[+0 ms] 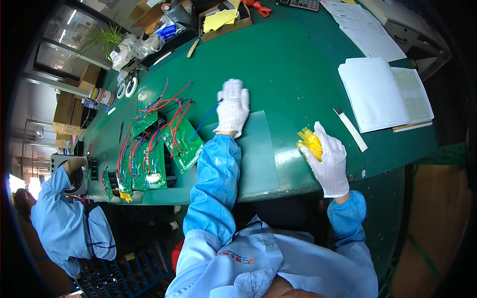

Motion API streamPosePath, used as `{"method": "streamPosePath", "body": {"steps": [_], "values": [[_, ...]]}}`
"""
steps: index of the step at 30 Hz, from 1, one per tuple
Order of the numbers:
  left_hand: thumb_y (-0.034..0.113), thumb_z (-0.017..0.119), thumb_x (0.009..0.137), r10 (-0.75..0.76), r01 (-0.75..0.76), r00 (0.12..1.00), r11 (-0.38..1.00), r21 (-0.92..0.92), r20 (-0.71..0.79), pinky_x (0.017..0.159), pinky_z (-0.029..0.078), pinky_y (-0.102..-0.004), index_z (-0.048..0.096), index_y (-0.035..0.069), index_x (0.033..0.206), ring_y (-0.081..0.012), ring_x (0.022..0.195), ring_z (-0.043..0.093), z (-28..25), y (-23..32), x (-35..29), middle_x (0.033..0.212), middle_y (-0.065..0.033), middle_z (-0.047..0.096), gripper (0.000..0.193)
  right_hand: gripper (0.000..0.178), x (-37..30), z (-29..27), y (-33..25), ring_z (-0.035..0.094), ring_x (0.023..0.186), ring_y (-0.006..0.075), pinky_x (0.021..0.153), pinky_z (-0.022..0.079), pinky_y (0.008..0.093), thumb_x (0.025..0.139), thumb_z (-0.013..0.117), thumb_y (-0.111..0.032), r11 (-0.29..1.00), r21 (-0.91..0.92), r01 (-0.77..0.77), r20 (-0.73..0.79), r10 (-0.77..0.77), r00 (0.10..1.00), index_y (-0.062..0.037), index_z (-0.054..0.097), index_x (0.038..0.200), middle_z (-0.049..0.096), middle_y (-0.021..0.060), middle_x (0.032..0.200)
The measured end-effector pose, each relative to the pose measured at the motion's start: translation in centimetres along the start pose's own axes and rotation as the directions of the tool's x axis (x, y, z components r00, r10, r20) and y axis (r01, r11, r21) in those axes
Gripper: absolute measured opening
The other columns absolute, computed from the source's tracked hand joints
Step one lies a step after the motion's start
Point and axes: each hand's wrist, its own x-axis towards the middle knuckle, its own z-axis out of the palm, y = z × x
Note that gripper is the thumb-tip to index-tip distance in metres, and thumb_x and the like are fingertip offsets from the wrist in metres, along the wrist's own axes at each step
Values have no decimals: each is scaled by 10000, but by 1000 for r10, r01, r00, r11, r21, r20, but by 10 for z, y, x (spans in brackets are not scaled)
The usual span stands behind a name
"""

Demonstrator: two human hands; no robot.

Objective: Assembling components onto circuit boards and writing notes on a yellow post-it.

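Yellow cloth [310,143] right of centre frame, bunched in right hand [329,160], fingers curled round it, pressed on green table [298,69]. Left hand [232,106] centre frame, flat on mat [258,154], fingers together, blue wire [204,119] just beside them. Cardboard box [226,25] top centre holds yellow sheets. Green circuit boards [164,149] with red wires left, several overlapping, count unclear. Paper stack [377,92] upper right.

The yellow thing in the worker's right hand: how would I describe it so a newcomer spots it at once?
Start at the green table and go to its near edge on the right. There a white-gloved right hand grips a crumpled yellow cloth against the tabletop. It is the only bright yellow thing on that side, left of the white strip.
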Motion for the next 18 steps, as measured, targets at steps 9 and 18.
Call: {"method": "streamPosePath", "body": {"steps": [9, 18], "values": [[368, 581, 1006, 285, -279, 952, 958, -67, 109, 1193, 289, -530, 433, 33, 1510, -453, 1462, 345, -14, 75, -23, 1550, -266, 399, 623, 314, 11, -32, 14, 659, 1155, 337, 1016, 488, 416, 984, 608, -112, 984, 178, -21, -135, 46, 990, 13, 674, 1264, 707, 180, 1211], [323, 596, 950, 206, -217, 974, 968, -124, -96, 975, 456, -491, 559, 12, 1238, -422, 1114, 560, 42, 68, 51, 1229, -237, 576, 425, 412, 3, -43, 65, 625, 1124, 386, 993, 492, 441, 986, 632, -140, 924, -338, -178, -67, 165, 984, -9, 579, 1374, 663, 200, 1289]]}}
